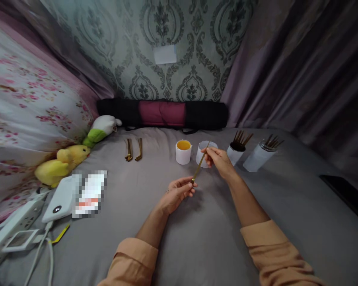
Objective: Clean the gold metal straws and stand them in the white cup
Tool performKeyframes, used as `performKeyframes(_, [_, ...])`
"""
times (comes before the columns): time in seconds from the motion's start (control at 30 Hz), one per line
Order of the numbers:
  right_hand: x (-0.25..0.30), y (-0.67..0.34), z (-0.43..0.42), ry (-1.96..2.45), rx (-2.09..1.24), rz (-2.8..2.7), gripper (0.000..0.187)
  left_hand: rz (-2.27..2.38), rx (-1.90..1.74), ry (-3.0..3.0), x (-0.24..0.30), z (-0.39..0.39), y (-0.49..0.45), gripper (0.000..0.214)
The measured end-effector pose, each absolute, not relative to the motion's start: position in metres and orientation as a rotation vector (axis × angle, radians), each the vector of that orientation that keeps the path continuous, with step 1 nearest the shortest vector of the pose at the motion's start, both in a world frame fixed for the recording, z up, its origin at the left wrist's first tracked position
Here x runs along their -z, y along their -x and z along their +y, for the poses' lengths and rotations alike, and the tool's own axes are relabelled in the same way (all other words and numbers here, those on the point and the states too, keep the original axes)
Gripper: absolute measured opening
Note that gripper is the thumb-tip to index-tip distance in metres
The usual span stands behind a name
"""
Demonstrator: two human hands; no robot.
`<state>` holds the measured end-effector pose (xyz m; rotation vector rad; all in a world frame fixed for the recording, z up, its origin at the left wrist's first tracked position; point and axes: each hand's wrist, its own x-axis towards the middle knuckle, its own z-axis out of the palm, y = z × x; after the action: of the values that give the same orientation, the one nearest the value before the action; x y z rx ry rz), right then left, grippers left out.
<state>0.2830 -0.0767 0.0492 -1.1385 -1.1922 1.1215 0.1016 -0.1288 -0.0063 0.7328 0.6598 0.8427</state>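
Note:
A thin brown-gold stick [199, 165] slants between my two hands above the grey sheet. Its lower end, where something small and shiny shows, is pinched by the fingers of my left hand [180, 191]. My right hand [217, 159] pinches the same stick near its top. Just behind the right fingers stands a white cup [201, 157], partly hidden by that hand. Left of it is a white cup with a yellow inside [183, 156]. Two small groups of brown-gold sticks with bent lower ends [129, 150] lie further left.
On the right, a dark-mouthed white container [234, 155] and a white jar [258, 158] hold several sticks. A black phone-like slab [346, 196] lies far right. Plush toys [61, 165], a power bank [61, 200] and a power strip [16, 228] line the left; a long bag [162, 113] lies behind.

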Motion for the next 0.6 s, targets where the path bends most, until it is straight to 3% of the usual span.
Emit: performKeyframes(0.6, [-0.071,-0.300,-0.064,1.242,-0.822,-1.240,0.032,0.659,-0.823,-0.724,0.010,-0.127,-0.102,0.035])
